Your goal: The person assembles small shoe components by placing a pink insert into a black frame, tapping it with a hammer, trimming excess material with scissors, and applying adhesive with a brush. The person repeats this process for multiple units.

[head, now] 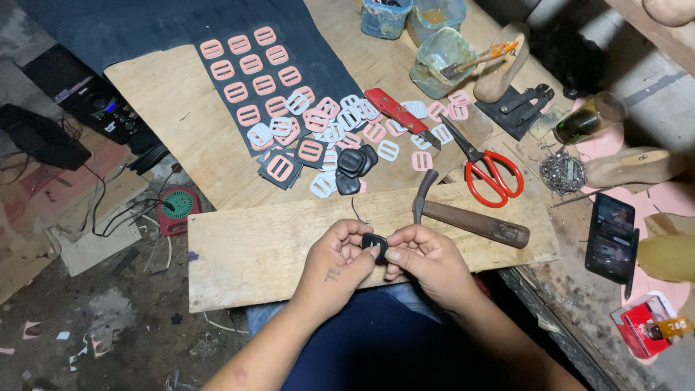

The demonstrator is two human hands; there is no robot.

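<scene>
Our left hand [339, 255] and right hand [423, 257] over the plank [253, 250], both grips pinching a black buckle [374, 242] between them, hammer [463, 217] just beyond, red scissors [489, 170] and pink buckles [253, 69] on the counter [174, 108]

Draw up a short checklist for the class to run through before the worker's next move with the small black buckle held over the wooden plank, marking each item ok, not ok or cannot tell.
1. Small black plastic buckle pinched between both hands: ok.
2. Left hand and right hand both over the pale wooden plank: ok.
3. Wooden-handled hammer lying on the plank beside the right hand: ok.
4. Red-handled scissors closed, lying apart from the hands: ok.
5. Red utility knife blade retracted: cannot tell.
6. Spare black buckles piled on the bench beyond the plank: ok.
</scene>
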